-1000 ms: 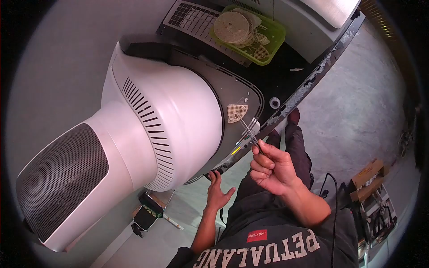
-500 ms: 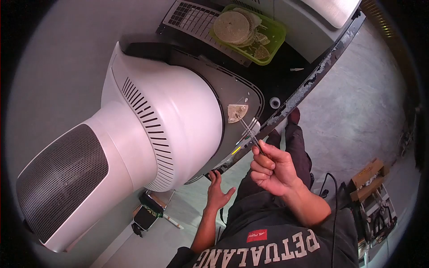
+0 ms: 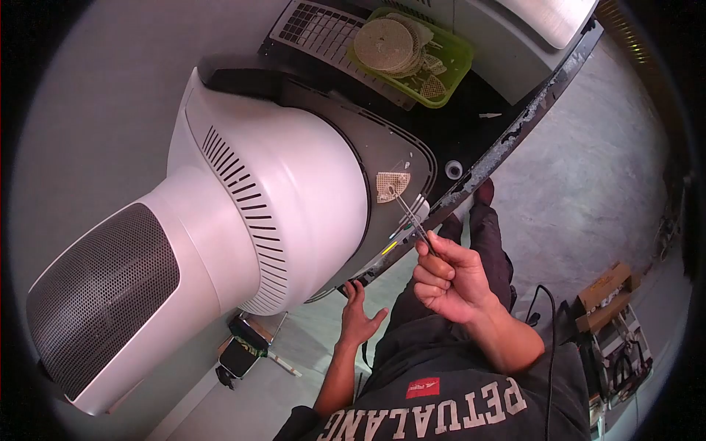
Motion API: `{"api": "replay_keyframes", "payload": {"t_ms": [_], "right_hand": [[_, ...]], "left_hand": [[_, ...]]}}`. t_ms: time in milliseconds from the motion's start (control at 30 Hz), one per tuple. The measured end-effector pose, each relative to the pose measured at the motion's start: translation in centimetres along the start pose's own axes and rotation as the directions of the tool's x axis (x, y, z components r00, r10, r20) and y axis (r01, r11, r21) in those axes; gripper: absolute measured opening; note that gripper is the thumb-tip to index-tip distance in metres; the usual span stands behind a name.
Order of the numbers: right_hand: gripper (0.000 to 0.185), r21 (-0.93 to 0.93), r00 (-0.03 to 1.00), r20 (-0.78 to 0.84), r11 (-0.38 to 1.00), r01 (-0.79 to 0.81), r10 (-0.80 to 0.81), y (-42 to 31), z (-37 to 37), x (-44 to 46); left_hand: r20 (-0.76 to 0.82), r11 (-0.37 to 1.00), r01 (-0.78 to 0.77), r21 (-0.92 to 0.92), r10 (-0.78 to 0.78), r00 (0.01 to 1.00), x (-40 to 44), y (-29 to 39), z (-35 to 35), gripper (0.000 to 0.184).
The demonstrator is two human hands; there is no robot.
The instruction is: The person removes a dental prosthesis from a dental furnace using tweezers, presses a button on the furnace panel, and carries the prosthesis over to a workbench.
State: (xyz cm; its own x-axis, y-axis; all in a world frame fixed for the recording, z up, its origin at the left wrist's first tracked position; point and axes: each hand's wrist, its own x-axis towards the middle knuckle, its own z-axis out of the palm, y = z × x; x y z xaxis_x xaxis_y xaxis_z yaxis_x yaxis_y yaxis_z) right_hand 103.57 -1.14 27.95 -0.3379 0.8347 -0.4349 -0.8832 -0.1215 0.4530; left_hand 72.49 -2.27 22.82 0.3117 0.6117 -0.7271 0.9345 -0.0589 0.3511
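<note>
My right hand [image 3: 450, 275] pinches a pair of metal tweezers [image 3: 414, 218], whose tips reach up to a small beige perforated wedge [image 3: 392, 187]. The wedge lies on the grey base of a large white machine [image 3: 294, 198]. Whether the tips hold anything is too small to tell. At the table's front edge, my left hand [image 3: 356, 316] rests its fingertips, with the thumb spread apart and nothing in it. A yellow strip [image 3: 389, 248] lies near the base's front edge.
A green tray [image 3: 460, 73] with beige perforated discs and wedges sits at the back, beside a keyboard [image 3: 312, 33]. A small round container [image 3: 454, 170] stands near the table edge [image 3: 526, 121]. An open cardboard box [image 3: 607, 294] is at the lower right.
The view has shifted very slightly. Both hands, the tweezers and the wedge keep almost the same places.
</note>
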Motion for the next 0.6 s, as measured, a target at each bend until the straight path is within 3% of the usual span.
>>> {"api": "replay_keyframes", "payload": {"t_ms": [600], "right_hand": [[0.029,0.144,0.992,0.102,0.985,-0.092,0.078,-0.30,-0.91,0.30]], "left_hand": [[0.004,1.000,0.009,0.011,-0.009,1.000,0.00,0.11,-0.04,0.106]]}}
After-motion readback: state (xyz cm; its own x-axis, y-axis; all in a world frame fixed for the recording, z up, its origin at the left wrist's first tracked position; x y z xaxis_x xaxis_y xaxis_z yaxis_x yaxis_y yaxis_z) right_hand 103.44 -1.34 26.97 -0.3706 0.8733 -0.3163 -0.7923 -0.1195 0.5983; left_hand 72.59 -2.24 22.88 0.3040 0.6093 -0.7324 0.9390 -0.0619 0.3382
